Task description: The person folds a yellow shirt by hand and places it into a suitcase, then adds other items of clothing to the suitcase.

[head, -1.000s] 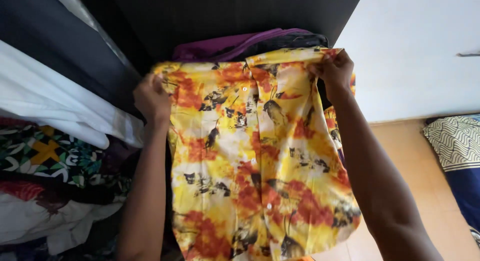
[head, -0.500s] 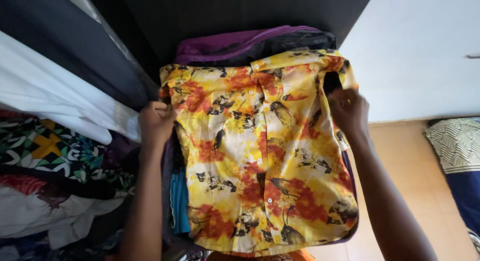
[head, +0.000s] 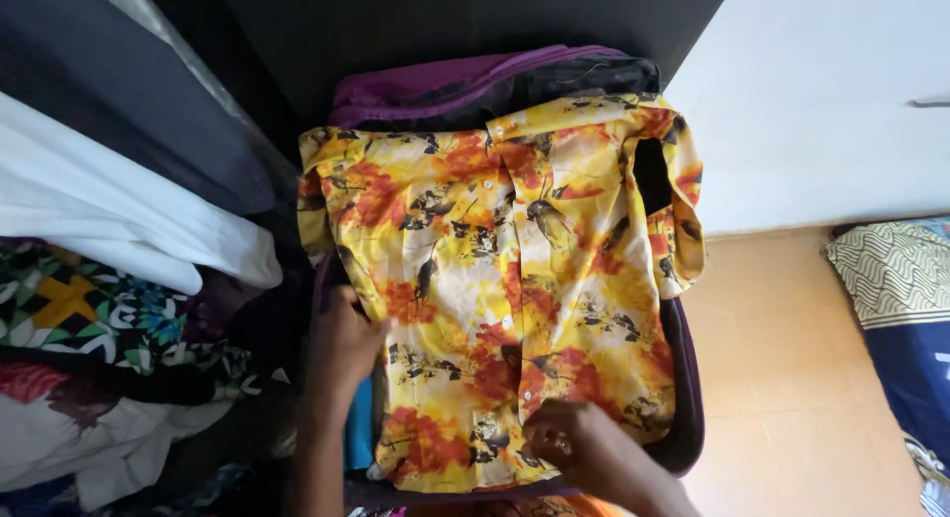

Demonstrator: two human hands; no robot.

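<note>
A yellow, orange and red patterned button-up shirt [head: 515,280] lies flat on top of a stack of folded clothes inside a dark wardrobe compartment. My left hand [head: 344,344] rests at the shirt's left edge, fingers tucked against the fabric. My right hand [head: 574,443] presses on the shirt's lower front hem, fingers curled on the cloth. A purple garment [head: 445,82] and a dark one [head: 584,77] show beneath the shirt at the far end. A strip of teal cloth [head: 360,423] peeks out under the left edge.
On the left hang or lie a white cloth [head: 119,220], a dark grey panel [head: 119,101] and a green patterned fabric [head: 109,314]. A white wall [head: 821,101] and tan floor [head: 802,378] are to the right, with a striped blue bedding piece [head: 905,299] at the edge.
Both hands slid from the shirt's top corners down its sides to the lower part. The shirt went from being held up to lying flat on the stack.
</note>
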